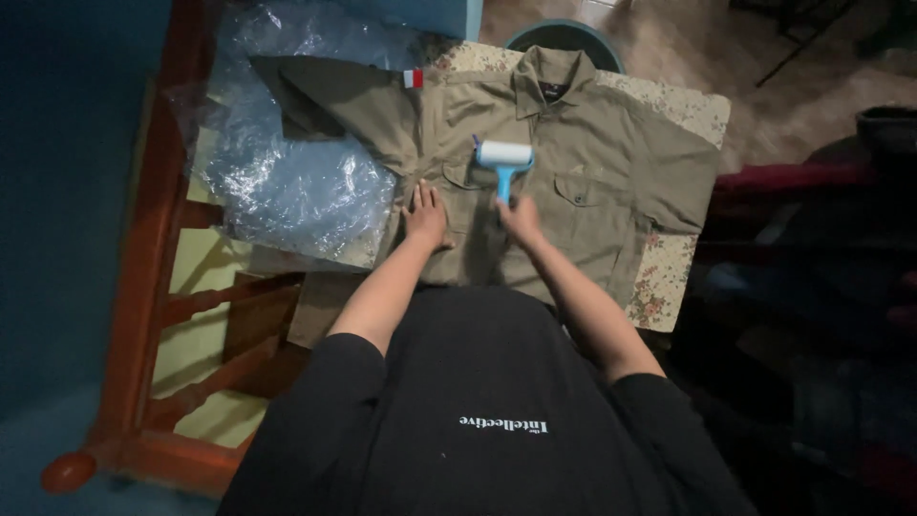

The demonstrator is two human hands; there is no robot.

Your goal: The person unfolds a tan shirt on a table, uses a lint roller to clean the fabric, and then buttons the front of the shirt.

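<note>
A khaki short-sleeved shirt lies spread front-up on a floral-covered board. My right hand grips the blue handle of a lint roller, whose white roll rests on the shirt's chest just below the collar. My left hand presses flat, fingers apart, on the shirt's left side next to a chest pocket. One sleeve with a small red and white patch stretches out to the left.
Crumpled clear plastic wrap lies left of the shirt over a reddish wooden frame. A round dark basin sits beyond the collar. Dark furniture fills the right side.
</note>
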